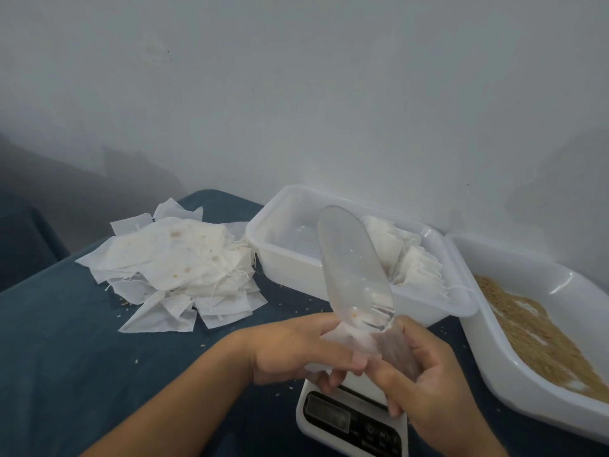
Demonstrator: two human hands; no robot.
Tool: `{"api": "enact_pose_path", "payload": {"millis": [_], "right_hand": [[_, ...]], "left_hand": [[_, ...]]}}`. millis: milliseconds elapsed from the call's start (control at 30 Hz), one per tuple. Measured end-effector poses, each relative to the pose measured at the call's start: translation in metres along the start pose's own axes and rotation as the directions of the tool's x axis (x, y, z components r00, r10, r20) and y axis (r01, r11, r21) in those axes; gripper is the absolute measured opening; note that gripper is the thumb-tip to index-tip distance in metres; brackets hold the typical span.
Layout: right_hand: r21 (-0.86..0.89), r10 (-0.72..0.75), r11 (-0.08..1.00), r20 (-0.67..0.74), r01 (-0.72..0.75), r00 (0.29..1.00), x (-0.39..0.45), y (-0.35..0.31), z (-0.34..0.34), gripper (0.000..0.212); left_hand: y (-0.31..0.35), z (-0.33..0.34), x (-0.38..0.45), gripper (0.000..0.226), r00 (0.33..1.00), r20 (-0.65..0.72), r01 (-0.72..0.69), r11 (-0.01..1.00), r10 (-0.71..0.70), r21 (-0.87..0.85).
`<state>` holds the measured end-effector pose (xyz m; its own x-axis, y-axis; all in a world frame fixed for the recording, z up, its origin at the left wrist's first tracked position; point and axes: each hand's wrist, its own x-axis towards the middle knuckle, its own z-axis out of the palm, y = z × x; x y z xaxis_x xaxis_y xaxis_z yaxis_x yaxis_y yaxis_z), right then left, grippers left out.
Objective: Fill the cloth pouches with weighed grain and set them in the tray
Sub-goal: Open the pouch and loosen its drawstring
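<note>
A: Hand status?

B: My left hand (296, 349) pinches a cloth pouch (342, 341) by its mouth, near centre, above the scale (349, 420). Right hand (425, 380) wraps the handle of a clear scoop (354, 268), tilted up, narrow end in the pouch mouth.

A: Grain?

B: A few grains left in the scoop. Bulk grain (534, 338) sits in the white bin (560, 278) at right.

A: Tray?

B: White tray (283, 258) far centre on the bench (82, 341), filled pouches (408, 262) stacked in its right part. Empty pouches (178, 268) heaped to its left.
</note>
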<state>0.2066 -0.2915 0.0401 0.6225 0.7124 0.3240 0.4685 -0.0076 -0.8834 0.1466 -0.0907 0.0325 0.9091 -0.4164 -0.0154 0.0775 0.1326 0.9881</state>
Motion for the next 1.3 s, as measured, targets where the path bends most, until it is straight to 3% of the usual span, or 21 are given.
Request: {"api": "enact_pose_path", "payload": {"millis": [133,233,333,433,533,633,733,933,1067,1167,1233,1300], "right_hand": [[-0.034,-0.022,0.999,0.124,0.026,0.992,0.001,-0.005,0.001,0.026],[-0.049,-0.028,0.998,0.173,0.037,0.985,0.002,-0.008,0.002,0.034],[-0.054,-0.035,0.998,0.175,0.045,0.984,0.002,-0.008,0.001,0.034],[-0.085,-0.030,0.995,0.150,0.043,0.988,0.001,-0.004,0.000,0.039],[-0.088,-0.027,0.995,0.136,0.039,0.990,0.001,-0.002,-0.002,0.038],[-0.025,-0.034,0.999,0.181,0.039,0.983,0.001,-0.006,-0.002,0.038],[-0.026,0.017,1.000,0.192,-0.012,0.981,0.000,-0.006,-0.003,0.033],[-0.062,0.102,0.994,0.268,-0.089,0.958,-0.001,-0.001,-0.009,0.021],[-0.057,0.081,0.996,0.269,-0.068,0.960,-0.001,-0.002,-0.007,0.040],[-0.025,0.062,0.998,0.283,-0.058,0.957,-0.002,0.000,-0.006,0.051],[-0.034,0.093,0.996,0.261,-0.087,0.961,-0.002,0.003,-0.006,0.057],[-0.038,0.082,0.996,0.238,-0.075,0.968,-0.002,0.003,-0.006,0.058]], "left_hand": [[-0.002,-0.001,0.000,0.043,1.000,-0.020,0.016,0.998,-0.015,0.059],[-0.002,0.001,0.000,0.029,1.000,-0.018,-0.005,0.996,0.007,0.084],[-0.002,0.001,0.000,0.032,1.000,-0.024,0.007,0.998,-0.005,0.063],[-0.002,0.002,-0.001,0.014,1.000,0.015,0.005,1.000,-0.005,0.015],[-0.001,0.001,-0.002,0.013,1.000,0.011,0.016,1.000,-0.016,-0.012],[-0.002,-0.001,-0.003,0.026,1.000,-0.016,0.018,1.000,-0.018,0.020],[-0.001,0.000,-0.004,0.014,1.000,0.021,0.004,0.999,-0.005,0.042],[-0.002,-0.002,-0.003,0.024,1.000,0.008,-0.028,0.996,0.027,0.090],[-0.003,-0.005,-0.001,0.032,1.000,0.000,0.011,0.994,-0.011,0.111],[-0.005,-0.006,0.001,0.053,1.000,0.009,0.017,0.987,-0.018,0.159],[-0.005,-0.005,0.000,0.046,1.000,0.003,0.001,0.987,-0.002,0.160],[-0.006,-0.005,0.001,0.056,1.000,-0.014,0.023,0.986,-0.021,0.162]]}}
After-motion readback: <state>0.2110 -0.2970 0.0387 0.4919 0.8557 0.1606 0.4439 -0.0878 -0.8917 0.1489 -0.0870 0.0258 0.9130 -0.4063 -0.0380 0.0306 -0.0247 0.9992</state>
